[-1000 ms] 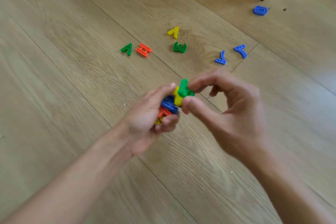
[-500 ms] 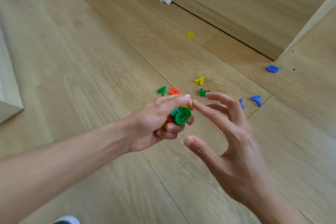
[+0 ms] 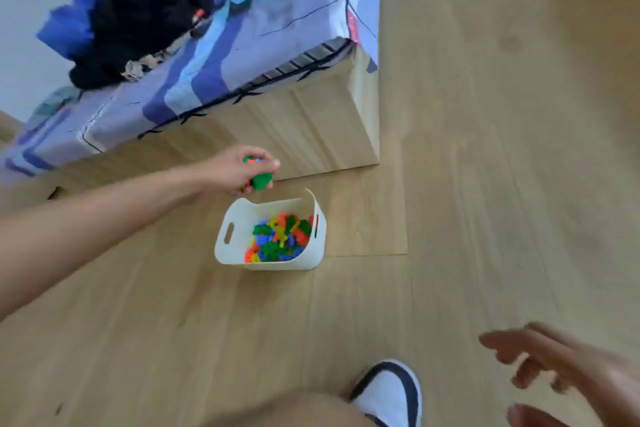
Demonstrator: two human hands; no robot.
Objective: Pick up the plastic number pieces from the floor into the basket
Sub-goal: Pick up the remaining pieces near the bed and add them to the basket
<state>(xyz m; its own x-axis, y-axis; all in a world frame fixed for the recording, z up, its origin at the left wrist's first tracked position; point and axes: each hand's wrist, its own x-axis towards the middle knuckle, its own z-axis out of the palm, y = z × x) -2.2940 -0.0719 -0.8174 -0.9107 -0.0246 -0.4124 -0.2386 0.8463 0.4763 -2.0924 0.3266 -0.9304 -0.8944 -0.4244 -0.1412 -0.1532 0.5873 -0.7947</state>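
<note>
Pieces (image 3: 261, 180) now at basket (image 3: 223, 248) (left hand (image 3: 233, 170))

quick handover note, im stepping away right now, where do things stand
Left hand: grips a handful of number pieces by the basket's far rim, not yet released.
Right hand: open, holding nothing, low on the right, blurred.
Basket: on the floor beside the bed corner.
Done: a pile of pieces already lies in the basket.
Left: drop the handful in. No loose pieces show in this view, so check the rest of the floor.
</note>
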